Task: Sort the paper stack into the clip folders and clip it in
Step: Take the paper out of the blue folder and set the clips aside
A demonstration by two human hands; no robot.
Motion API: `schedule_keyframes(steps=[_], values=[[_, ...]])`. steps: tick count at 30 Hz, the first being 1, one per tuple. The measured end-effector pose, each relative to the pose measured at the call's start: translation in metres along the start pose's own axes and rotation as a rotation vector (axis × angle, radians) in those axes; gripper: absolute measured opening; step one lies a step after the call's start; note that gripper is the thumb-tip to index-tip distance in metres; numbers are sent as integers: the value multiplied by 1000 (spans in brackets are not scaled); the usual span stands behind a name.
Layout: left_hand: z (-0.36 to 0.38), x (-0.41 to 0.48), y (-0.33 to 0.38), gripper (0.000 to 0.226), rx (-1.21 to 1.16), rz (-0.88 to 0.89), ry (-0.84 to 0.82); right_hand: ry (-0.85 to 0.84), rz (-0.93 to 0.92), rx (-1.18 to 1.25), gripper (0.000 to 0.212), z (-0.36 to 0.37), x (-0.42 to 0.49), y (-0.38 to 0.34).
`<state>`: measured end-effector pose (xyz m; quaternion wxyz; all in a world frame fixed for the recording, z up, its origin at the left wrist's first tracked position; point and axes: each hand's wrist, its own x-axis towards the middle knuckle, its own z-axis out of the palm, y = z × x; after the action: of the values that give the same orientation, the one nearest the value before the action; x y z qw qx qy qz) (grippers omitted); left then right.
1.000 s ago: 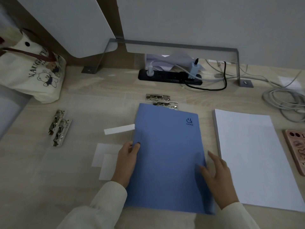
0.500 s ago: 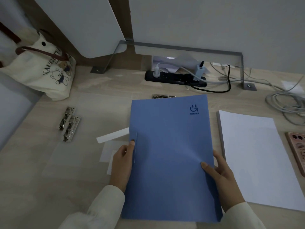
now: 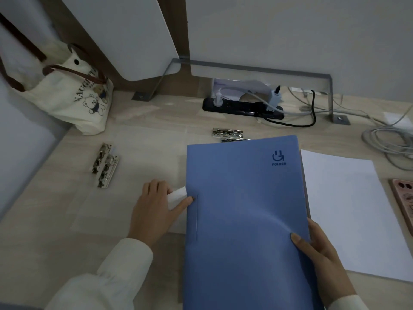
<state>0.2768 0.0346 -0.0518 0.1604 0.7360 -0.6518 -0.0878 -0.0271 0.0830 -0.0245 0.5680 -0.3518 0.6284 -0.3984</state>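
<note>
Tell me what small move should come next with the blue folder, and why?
Probably swing the cover open: the blue folder is closed, the right hand grips its right edge with the thumb on top, the left hand rests at its left edge, and the paper stack lies alongside.

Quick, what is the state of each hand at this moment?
Left hand: open, fingers straight over a white paper strip, thumb at the blue folder edge.
Right hand: holds the blue folder by its right edge.
</note>
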Motion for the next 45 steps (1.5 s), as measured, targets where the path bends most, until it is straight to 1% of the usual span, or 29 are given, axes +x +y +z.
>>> schedule_keyframes(steps=[3, 5, 7, 8, 10, 12, 14, 17, 20, 22, 24, 26, 28, 32, 34, 35, 37, 39, 41, 43, 45], values=[[-6, 0, 4, 47, -68, -84, -120, -4, -2, 12, 36, -3, -1, 2], [-8, 1, 7, 46, -158, -187, -218, -18, -7, 30, 38, -3, -3, 2], [-6, -1, 10, 49, -359, -330, -312, -42, -23, 38, 60, -1, -4, 4], [-4, -2, 12, 50, -510, -398, -348, -32, -26, 40, 62, 0, -5, 4], [-3, -7, 18, 46, -765, -507, -402, -11, -33, 61, 39, 3, -4, 4], [-4, -13, 27, 46, -879, -570, -438, -3, -34, 53, 36, 6, -4, 5], [-2, -17, 32, 47, -931, -614, -434, 19, -19, 41, 36, 7, -4, 7], [4, -21, 36, 43, -937, -651, -416, 27, -5, 43, 33, 7, -4, 10], [8, -21, 40, 43, -983, -638, -455, 18, -7, 29, 34, 5, -4, 11], [10, -23, 43, 37, -1046, -637, -483, 12, -12, 28, 34, 3, -4, 12], [11, -27, 47, 26, -1127, -686, -485, 2, -13, 16, 35, 2, -3, 14], [15, -30, 51, 25, -1193, -745, -465, -6, -17, -2, 36, 3, -2, 17], [19, -34, 51, 25, -1202, -764, -455, -6, -11, -2, 36, 3, -1, 19], [20, -42, 51, 30, -1282, -750, -574, 8, 4, 19, 36, -6, 0, 20], [19, -46, 53, 29, -1289, -726, -607, 26, 12, 27, 32, -10, 0, 21], [19, -46, 54, 29, -1279, -722, -589, 21, 27, 28, 29, -11, 0, 22], [17, -45, 55, 26, -1241, -721, -505, -12, 65, 35, 26, -9, -4, 22], [13, -42, 56, 24, -1223, -703, -423, -55, 105, 68, 38, -10, -9, 24], [8, -38, 63, 24, -1207, -652, -393, -87, 146, 97, 55, -16, -16, 26], [5, -32, 74, 17, -1205, -588, -396, -96, 170, 122, 69, -27, -21, 28], [4, -27, 86, 14, -1173, -536, -435, -59, 157, 118, 90, -42, -25, 29]])
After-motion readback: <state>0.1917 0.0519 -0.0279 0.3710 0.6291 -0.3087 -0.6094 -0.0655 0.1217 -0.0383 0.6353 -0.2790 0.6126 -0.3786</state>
